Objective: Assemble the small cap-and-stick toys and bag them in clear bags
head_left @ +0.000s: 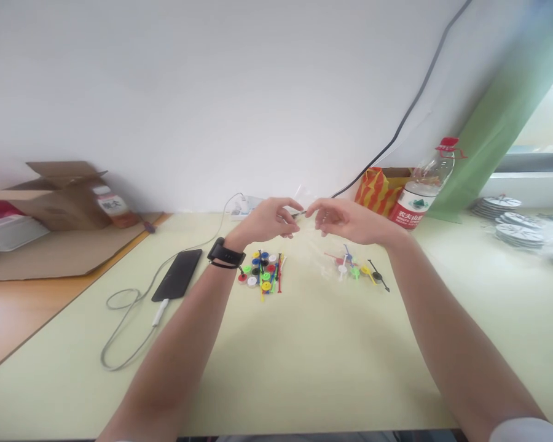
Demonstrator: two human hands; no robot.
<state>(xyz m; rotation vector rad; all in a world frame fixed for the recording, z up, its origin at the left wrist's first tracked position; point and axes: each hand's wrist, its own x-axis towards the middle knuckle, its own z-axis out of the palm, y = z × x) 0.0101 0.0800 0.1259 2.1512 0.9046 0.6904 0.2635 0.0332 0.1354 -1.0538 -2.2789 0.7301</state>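
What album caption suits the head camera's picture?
Left hand and right hand close together near colourful plastic pieces on a pale tabletop.

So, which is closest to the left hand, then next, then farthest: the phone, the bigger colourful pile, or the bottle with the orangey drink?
From the left hand, in the head view:
1. Bigger colourful pile: just below it in the picture.
2. Black phone: off to the left.
3. Orangey drink bottle: farthest left, toward the wall.

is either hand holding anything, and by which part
Cannot tell: a dark sliver shows between the left hand and right hand, but any grip is unclear.
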